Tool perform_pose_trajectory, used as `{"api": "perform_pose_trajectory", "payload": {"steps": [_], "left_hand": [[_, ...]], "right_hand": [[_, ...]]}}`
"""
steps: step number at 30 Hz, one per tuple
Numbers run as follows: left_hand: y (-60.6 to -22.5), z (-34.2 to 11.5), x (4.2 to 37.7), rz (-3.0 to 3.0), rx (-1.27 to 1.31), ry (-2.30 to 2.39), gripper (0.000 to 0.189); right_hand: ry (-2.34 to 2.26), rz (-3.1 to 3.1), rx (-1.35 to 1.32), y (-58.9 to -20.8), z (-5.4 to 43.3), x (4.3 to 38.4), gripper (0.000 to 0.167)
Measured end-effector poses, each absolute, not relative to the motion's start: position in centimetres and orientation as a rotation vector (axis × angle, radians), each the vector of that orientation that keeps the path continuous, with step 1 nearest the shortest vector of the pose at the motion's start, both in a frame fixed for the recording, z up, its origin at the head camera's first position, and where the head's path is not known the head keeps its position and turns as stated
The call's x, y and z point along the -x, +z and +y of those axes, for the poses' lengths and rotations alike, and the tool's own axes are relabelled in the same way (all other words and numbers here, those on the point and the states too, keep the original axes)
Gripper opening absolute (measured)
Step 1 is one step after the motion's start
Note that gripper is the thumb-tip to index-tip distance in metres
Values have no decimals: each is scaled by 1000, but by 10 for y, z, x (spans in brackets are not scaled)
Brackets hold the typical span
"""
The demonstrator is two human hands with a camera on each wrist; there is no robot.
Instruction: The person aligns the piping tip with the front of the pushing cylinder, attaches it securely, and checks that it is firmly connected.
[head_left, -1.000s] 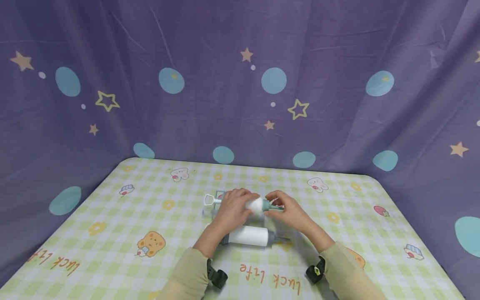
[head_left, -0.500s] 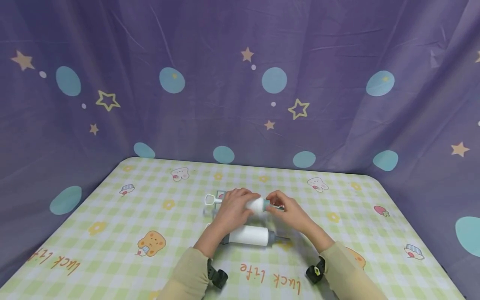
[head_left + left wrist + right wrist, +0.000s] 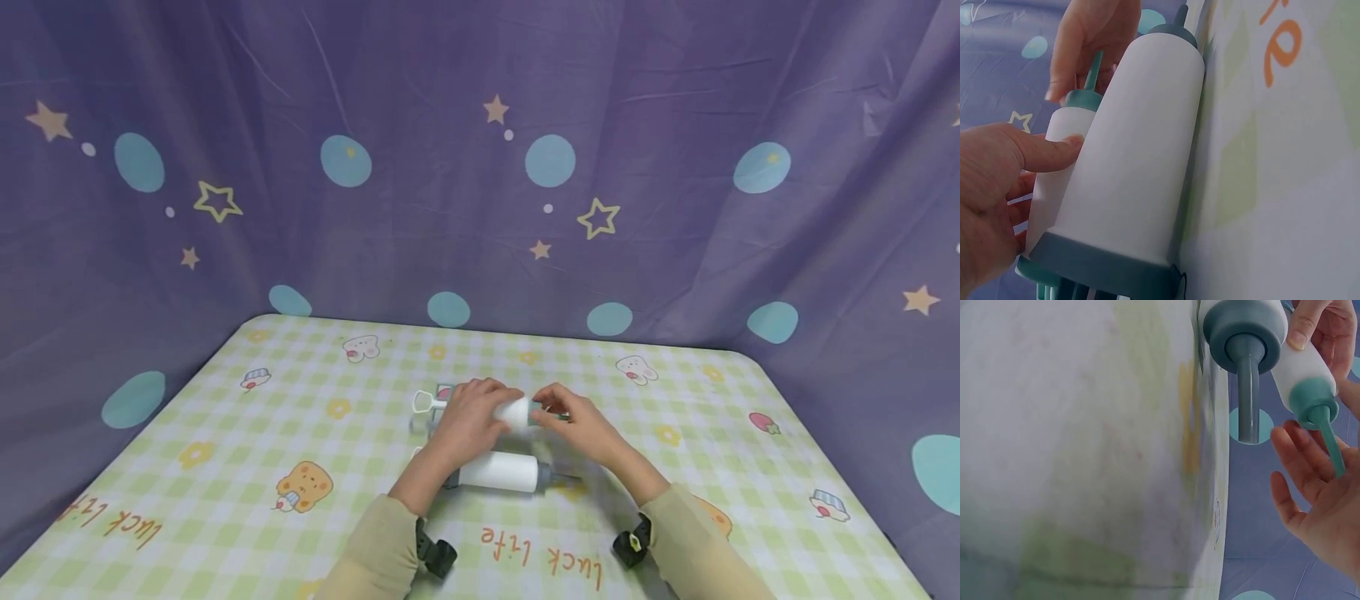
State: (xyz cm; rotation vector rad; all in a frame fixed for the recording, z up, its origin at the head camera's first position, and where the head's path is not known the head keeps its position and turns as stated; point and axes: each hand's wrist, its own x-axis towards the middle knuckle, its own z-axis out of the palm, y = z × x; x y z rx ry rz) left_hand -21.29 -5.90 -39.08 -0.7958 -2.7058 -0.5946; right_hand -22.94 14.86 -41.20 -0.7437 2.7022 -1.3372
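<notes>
A small white syringe-like dispenser (image 3: 513, 411) with a green nozzle cap (image 3: 1084, 99) lies across my hands. My left hand (image 3: 471, 421) grips its white barrel, thumb on the near side. Its white loop handle (image 3: 423, 402) sticks out at the left. At the other end, the thumb and index finger of my right hand (image 3: 573, 422) pinch around the green cap, the other fingers spread loosely below. The thin green nozzle (image 3: 1332, 447) points toward that palm. Nearer me lies a larger white dispenser (image 3: 1132, 144) with a grey-blue nozzle (image 3: 1248, 394), untouched.
A checked tablecloth (image 3: 337, 533) with printed cartoons covers the table. Under and beyond my left hand, clear and pale green parts (image 3: 444, 390) show partly. A purple curtain (image 3: 420, 233) with stars closes off the back and sides.
My right fingers shift slightly around the green cap, covering more of it than a second ago. The left hand keeps its grip, and the larger dispenser stays put.
</notes>
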Motion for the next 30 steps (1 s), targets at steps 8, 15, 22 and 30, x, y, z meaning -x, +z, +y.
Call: {"api": "perform_pose_trajectory", "payload": {"steps": [8,15,22,30], "left_hand": [[-392,-60,214,-2691,796,-603,42],[-396,-58,216,-2600,815,-638,43],[-395,-56,214,-2544,853,-569,44],[-394,-58,214,-2575,838,-541,43]], "right_hand": [[-1342,2812,873,-411,146,226,36],[-1327,2872,875,-414,147,229,26],[-1332,2806,752,-411,148,227,27],[-1300,2811,729,-411,147,228,28]]}}
